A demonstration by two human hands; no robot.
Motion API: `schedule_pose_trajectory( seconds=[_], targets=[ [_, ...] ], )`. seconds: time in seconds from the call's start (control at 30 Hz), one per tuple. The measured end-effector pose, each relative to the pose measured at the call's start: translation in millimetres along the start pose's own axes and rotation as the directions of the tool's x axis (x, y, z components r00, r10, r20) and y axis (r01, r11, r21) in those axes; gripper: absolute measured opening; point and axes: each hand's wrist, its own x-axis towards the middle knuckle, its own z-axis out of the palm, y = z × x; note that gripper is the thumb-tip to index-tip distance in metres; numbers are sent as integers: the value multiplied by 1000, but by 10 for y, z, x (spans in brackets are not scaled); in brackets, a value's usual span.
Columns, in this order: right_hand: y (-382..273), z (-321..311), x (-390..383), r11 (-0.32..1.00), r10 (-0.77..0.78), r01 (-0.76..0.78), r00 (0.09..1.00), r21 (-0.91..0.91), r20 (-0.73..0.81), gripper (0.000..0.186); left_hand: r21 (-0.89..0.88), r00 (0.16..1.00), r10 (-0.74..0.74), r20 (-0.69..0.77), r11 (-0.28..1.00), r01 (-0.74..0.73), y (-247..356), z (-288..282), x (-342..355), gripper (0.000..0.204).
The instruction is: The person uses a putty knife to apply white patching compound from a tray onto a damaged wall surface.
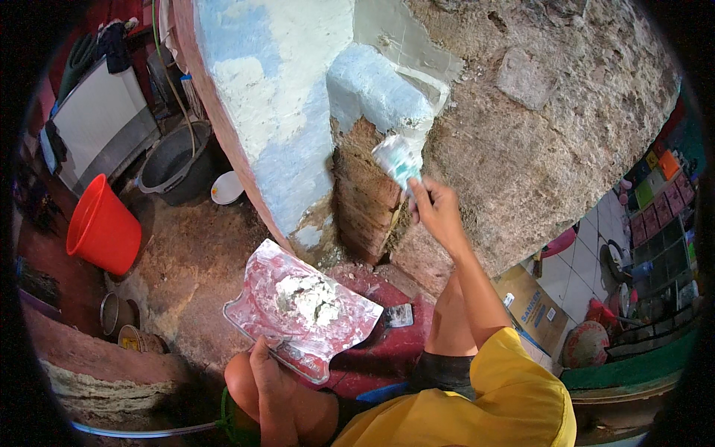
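My right hand point(438, 212) is closed round the handle of a putty knife point(399, 159), its wide blade smeared white and green. The blade is raised at the wall's corner, just below a pale blue plastered ledge point(376, 86). Whether it touches the surface I cannot tell. Low in front of me, my left hand point(269, 365) grips the near edge of a dark red board point(253, 313) streaked with white. On the board lies a heap of white putty point(309, 299). A second scraper point(398, 316) with a whitish blade lies beside the board's right edge.
Rough bare wall point(514, 149) spreads to the right, and blue-white painted wall point(275, 82) rises to the left. A red bucket point(104, 227), a black basin point(179, 164) and a white bowl point(226, 188) stand at left. A cardboard box point(532, 302) sits at right near a tiled floor.
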Motion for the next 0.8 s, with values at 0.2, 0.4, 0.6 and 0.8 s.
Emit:
schedule_pose_trajectory(
  seconds=[0.2,0.4,0.6,0.8],
  targets=[
    [-508,135,-446,987,5,-98,820,131,572,22,65,994,40,-106,997,-33,21,41,-40,44],
    [-477,44,-487,929,118,-368,386,35,915,29,-42,964,-156,214,985,169,60,-26,66,46],
    [-417,-72,-425,910,142,-412,189,-53,972,22,-144,938,-196,286,959,245,98,-100,-8,49],
    [-185,-421,-523,922,206,-372,244,-105,948,28,-44,972,-176,155,982,185,103,-53,-55,51]
  ],
)
